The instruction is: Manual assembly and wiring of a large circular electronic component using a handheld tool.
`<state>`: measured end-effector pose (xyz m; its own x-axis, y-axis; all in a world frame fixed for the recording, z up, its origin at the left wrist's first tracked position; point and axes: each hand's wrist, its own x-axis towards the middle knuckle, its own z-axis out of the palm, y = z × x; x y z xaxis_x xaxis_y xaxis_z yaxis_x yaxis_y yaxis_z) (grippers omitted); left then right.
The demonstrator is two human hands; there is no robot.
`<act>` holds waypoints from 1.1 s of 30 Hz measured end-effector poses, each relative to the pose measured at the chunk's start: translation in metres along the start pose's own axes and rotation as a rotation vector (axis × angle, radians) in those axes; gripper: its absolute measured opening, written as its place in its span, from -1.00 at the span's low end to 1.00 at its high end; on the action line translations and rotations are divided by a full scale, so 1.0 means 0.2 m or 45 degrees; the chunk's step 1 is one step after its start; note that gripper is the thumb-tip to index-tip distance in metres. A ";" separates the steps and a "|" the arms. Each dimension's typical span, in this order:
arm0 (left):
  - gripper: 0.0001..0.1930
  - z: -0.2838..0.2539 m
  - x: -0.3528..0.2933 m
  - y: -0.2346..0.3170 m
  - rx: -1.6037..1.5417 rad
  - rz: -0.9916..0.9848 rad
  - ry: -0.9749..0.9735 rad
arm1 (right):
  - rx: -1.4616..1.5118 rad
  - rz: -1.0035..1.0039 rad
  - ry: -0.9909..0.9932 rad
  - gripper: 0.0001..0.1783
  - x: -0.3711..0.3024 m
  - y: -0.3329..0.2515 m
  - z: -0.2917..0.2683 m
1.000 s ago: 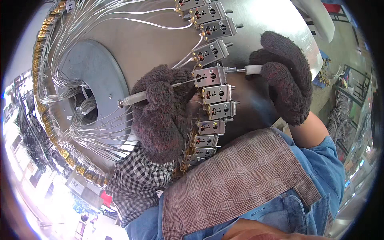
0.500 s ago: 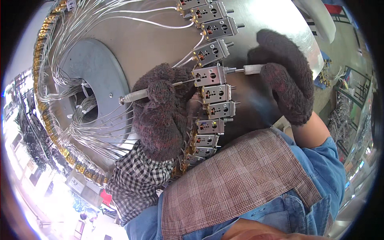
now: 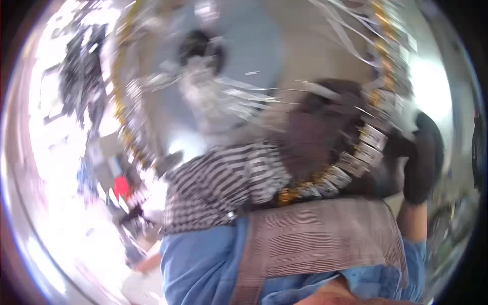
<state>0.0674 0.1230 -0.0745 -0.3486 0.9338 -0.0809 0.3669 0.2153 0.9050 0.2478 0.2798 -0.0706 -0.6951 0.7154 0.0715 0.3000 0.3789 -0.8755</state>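
Observation:
The picture is smeared by motion. My left hand point(image 3: 317, 134), in a dark knitted glove, is closed round a thin tool with a pale handle point(image 3: 324, 91). Its slim metal shaft shows past the fingers, close to the row of small metal box-shaped switch units point(image 3: 372, 138). My right hand point(image 3: 428, 157), in a dark glove too, is on the outer side of that row. Blur hides its fingers, and I cannot make out whether it holds anything. The units curve along the rim of a large round metal drum, with brassy parts point(image 3: 290, 196) on their inner side.
A blue-grey ring plate point(image 3: 256, 51) with a dark central hole lies on the drum. Bundles of whitish wires point(image 3: 203, 96) run out of the hole toward the rim. Past the drum at left are a blurred red object point(image 3: 122, 187) and a bright floor area.
The whole view has swung, so the drum and my hands appear farther right. My right hand has dropped lower beside the row, and the white-handled tool in it no longer shows.

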 end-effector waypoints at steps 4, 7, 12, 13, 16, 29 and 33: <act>-0.64 0.05 0.03 0.02 -0.022 0.057 0.204 | -0.889 -0.546 -0.084 -0.72 0.01 0.00 -0.06; -0.63 0.04 0.02 0.07 -0.003 0.107 0.311 | -0.808 -0.732 -0.088 -0.67 0.04 -0.09 -0.01; -0.71 -0.02 -0.01 0.11 0.099 -0.002 0.192 | -0.814 -0.871 -0.051 -0.63 0.01 0.02 0.00; -0.71 -0.01 -0.04 0.09 0.122 -0.009 0.255 | -0.852 -0.833 -0.070 -0.63 0.01 0.06 0.02; -0.71 -0.02 -0.04 0.06 0.363 0.138 0.426 | -0.585 -0.681 -0.197 -0.61 0.03 0.19 0.02; -0.69 -0.07 0.04 0.02 0.237 0.164 -0.096 | -0.522 -0.307 -0.189 -0.71 0.11 -0.06 0.00; -0.68 -0.07 0.09 0.10 -0.430 -0.371 -0.026 | 0.373 0.439 -0.091 -0.71 0.09 -0.15 -0.02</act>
<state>0.0566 0.1402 -0.0528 -0.3770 0.8542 -0.3582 -0.0477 0.3683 0.9285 0.2283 0.2836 -0.0403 -0.6333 0.7245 -0.2719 0.3317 -0.0634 -0.9413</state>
